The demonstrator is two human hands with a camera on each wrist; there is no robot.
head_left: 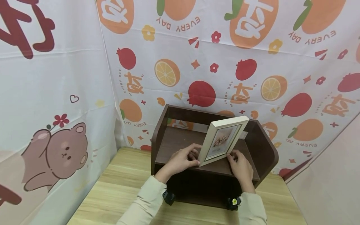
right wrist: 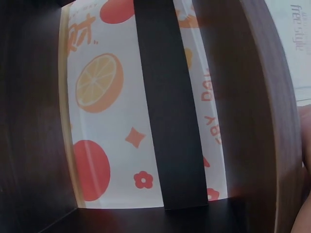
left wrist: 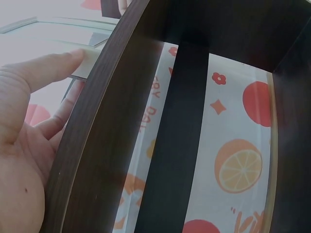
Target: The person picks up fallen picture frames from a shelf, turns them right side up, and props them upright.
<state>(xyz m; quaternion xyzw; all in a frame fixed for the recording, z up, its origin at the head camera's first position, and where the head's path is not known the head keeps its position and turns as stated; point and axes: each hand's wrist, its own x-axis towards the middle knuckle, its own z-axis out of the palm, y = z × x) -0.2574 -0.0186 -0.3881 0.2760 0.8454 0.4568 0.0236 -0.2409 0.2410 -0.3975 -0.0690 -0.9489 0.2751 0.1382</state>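
Observation:
A cream picture frame [head_left: 208, 143] with a flower picture stands tilted on the upper board of a dark brown desktop shelf [head_left: 175, 137]. My left hand [head_left: 178, 160] holds its lower left corner, thumb in front and fingers toward the back. At the lower right corner, my right hand [head_left: 242, 167] pinches it with the thumb on the front. In the left wrist view, the left thumb and fingers are at the frame's corner beyond the shelf board's edge. Only a sliver of the right hand [right wrist: 302, 208] shows in the right wrist view.
Raised side panels [head_left: 265, 150] and a back rail [head_left: 194, 115] bound the upper board. Below it is a dark open compartment [head_left: 202, 187]. The shelf stands on a wood-grain table [head_left: 112, 187], with a fruit-print cloth [head_left: 182, 47] behind and a bear-print cloth [head_left: 67, 150] at left.

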